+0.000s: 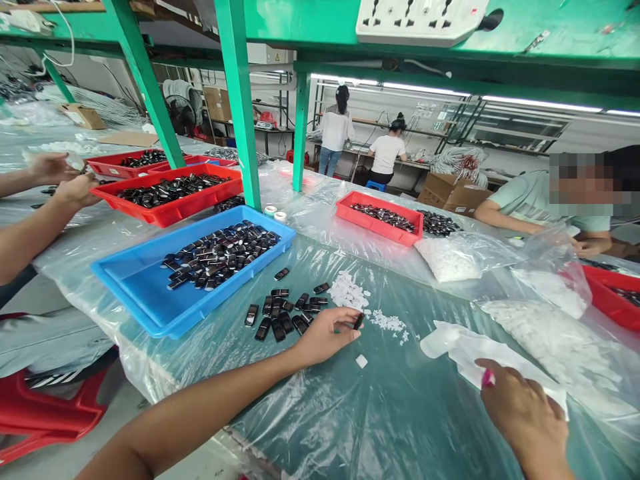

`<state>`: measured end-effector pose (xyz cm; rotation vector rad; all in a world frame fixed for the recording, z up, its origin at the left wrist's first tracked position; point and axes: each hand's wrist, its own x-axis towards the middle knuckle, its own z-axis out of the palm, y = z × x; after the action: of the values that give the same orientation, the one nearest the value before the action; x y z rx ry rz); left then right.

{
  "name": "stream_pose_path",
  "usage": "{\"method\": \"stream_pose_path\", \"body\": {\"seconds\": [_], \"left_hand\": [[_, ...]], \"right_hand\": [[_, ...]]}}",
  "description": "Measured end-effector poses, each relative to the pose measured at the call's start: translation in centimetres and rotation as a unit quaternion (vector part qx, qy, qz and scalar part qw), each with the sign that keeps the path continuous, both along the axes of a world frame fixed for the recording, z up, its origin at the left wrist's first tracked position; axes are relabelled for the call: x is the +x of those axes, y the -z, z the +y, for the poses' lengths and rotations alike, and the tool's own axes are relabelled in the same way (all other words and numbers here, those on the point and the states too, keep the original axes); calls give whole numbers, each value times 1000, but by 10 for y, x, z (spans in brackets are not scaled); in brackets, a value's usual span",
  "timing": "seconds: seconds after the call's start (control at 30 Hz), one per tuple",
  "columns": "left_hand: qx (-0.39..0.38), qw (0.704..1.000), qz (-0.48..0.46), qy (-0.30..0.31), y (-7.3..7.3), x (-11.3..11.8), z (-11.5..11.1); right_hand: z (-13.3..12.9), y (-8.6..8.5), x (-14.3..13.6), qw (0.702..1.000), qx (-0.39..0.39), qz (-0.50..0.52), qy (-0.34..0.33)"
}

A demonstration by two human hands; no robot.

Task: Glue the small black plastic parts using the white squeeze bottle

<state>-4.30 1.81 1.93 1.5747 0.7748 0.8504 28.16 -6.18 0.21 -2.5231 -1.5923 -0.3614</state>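
My left hand (pixel 327 335) is closed in a pinch around a small black plastic casing (pixel 359 321), held just above the table. Beneath it lies a single small white square (pixel 361 361). Several loose black casings (pixel 280 313) are scattered to its left. Beyond my fingers are a pile of small white pieces (pixel 347 291) and a spread of finer white bits (pixel 389 323). My right hand (pixel 525 417) is over a white sheet (pixel 500 360), fingers curled, with something pink (pixel 489 379) at the thumb. Whether it grips anything is hidden.
A blue tray (pixel 135 293) of black casings stands at left. Red trays (pixel 165 215) (pixel 380 230) hold more dark parts. Clear bags of white pieces (pixel 555 347) lie at right. Green posts (pixel 237 100) rise from the table. Co-workers' hands (pixel 75 190) and a person (pixel 540 200) are nearby.
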Motion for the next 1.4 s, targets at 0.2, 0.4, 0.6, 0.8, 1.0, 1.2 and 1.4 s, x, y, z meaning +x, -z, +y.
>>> {"method": "stream_pose_path", "body": {"seconds": [0.2,0.4,0.6,0.8,1.0,1.2,1.4], "left_hand": [[4,1000,-10,-23,1,-1,2],[10,999,-30,-30,4,0,4],[-1,999,-28,-15,1,2,0],[-4,999,-31,-18,3,3,-2],[-48,997,-65,-3,6,4,2],[-145,982,-77,89,11,5,-4],[-188,963,-50,189,16,10,-11]], "right_hand": [[-6,-24,-39,985,160,11,-64],[-1,-6,-112,885,110,158,-424],[5,13,-139,864,37,213,-455],[10,13,-144,823,59,412,-387],[10,16,-137,760,83,592,-254],[6,15,-131,631,103,757,-138],[4,13,-138,544,102,829,-75]]}}
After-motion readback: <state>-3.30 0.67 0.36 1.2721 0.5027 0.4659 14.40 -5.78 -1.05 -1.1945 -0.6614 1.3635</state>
